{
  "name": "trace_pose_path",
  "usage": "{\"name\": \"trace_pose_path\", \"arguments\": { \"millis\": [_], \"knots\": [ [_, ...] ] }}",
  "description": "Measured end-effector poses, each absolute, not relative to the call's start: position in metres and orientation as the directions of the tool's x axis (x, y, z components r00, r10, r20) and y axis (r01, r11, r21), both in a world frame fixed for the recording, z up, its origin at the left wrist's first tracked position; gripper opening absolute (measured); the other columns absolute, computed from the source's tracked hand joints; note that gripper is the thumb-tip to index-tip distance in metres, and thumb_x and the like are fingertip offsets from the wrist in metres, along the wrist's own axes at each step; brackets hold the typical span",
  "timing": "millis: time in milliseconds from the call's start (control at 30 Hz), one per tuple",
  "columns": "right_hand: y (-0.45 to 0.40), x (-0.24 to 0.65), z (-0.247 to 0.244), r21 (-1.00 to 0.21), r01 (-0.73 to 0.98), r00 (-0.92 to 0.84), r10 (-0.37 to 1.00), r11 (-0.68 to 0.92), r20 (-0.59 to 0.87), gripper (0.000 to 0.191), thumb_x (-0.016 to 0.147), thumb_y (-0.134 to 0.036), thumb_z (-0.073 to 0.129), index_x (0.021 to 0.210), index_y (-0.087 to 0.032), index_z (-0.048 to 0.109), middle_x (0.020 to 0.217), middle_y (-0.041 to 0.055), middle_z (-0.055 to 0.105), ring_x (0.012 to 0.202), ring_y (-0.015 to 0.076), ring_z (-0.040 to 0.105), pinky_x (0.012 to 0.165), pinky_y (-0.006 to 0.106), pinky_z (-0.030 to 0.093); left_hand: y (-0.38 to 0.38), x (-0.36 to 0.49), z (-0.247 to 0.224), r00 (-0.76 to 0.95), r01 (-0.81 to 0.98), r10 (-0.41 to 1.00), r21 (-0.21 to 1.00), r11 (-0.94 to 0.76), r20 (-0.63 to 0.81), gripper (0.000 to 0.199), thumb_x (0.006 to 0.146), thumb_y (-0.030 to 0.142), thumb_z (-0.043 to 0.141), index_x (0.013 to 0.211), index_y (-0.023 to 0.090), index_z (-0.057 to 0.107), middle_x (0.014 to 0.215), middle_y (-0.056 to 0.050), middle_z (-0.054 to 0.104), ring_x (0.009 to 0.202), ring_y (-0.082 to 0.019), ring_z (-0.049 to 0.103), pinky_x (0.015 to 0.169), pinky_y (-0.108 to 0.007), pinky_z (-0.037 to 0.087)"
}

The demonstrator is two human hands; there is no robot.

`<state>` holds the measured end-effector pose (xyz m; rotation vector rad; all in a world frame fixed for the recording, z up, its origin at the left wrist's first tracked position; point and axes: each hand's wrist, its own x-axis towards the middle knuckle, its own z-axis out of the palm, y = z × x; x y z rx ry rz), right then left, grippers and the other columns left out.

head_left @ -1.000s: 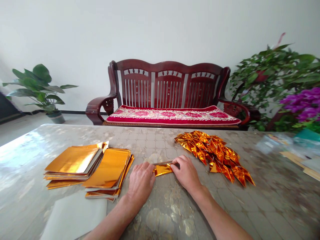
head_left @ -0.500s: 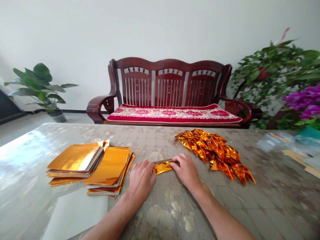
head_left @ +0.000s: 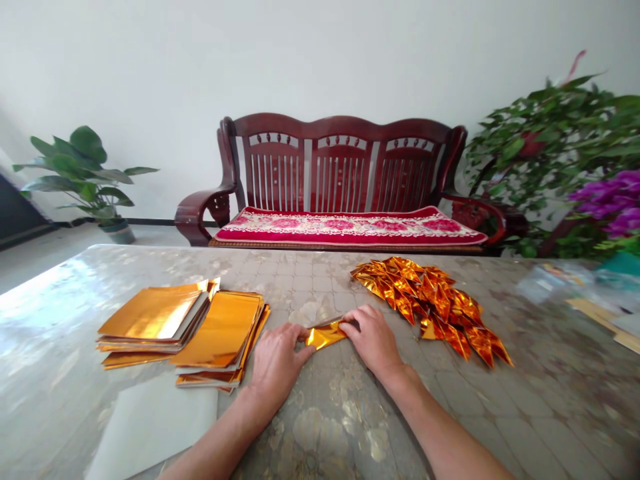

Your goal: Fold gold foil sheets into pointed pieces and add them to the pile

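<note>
While your left hand (head_left: 280,359) pinches the left end of the folded foil piece (head_left: 326,335), your right hand (head_left: 373,339) grips its right end, thumb against fingertips. Piece sits between your hands, over the middle of the desk (head_left: 327,413); whether it touches the surface, cannot tell. Open room runs from the piece to the far edge, and back toward you between the forearms. Backs of both hands up, fingers turned inward, forearms slanting in from the near side. Beside your left hand, two stacks of gold sheets (head_left: 220,327); nearer you, a pale sheet (head_left: 155,423). Beyond your right hand, apart from it, a pile of pointed foil shapes (head_left: 425,300). Past the far edge, a wooden settee (head_left: 341,170).
</note>
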<state>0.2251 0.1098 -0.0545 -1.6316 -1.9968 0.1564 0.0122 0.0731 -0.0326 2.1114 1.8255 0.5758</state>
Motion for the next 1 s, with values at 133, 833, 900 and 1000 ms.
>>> {"name": "trace_pose_path", "arguments": {
  "millis": [133,833,900,1000],
  "knots": [
    [0.108,0.225,-0.054,-0.392,0.882,-0.122,0.931,0.261,0.345,0.005,0.086,-0.027,0.069,0.083,-0.023,0.068,0.090,0.0030,0.063,0.092,0.0222,0.057,0.082,0.032,0.042,0.072,0.012,-0.031,0.157,0.884,0.982,0.429,-0.187,0.105,0.018,0.083,0.036,0.069,0.095,0.023,0.070,0.093,-0.001,0.072,0.089,-0.021,0.066,0.079,-0.030,0.041],
    [0.094,0.221,-0.040,-0.236,0.701,-0.585,0.732,0.673,0.350,0.033,0.096,-0.020,0.053,0.125,-0.031,0.063,0.105,0.0036,0.067,0.100,0.0212,0.056,0.086,0.033,0.047,0.081,0.009,-0.035,0.166,0.849,0.964,0.468,-0.246,0.207,0.030,0.079,0.027,0.073,0.103,0.022,0.057,0.096,-0.001,0.072,0.094,-0.022,0.067,0.084,-0.032,0.044],
    [0.094,0.221,-0.038,-0.239,0.700,-0.593,0.734,0.673,0.331,0.037,0.097,-0.020,0.051,0.129,-0.035,0.060,0.108,0.0030,0.066,0.101,0.0215,0.056,0.087,0.034,0.047,0.080,0.009,-0.036,0.149,0.848,0.966,0.475,-0.234,0.210,0.032,0.078,0.026,0.074,0.104,0.022,0.054,0.098,-0.002,0.072,0.096,-0.023,0.067,0.086,-0.033,0.044],
    [0.094,0.221,-0.038,-0.229,0.695,-0.610,0.727,0.682,0.316,0.040,0.097,-0.020,0.051,0.132,-0.038,0.058,0.111,0.0025,0.065,0.102,0.0216,0.055,0.087,0.034,0.046,0.079,0.008,-0.037,0.136,0.851,0.969,0.476,-0.222,0.209,0.034,0.077,0.025,0.074,0.104,0.023,0.053,0.099,-0.002,0.072,0.098,-0.024,0.067,0.087,-0.034,0.045]
  ]
}}
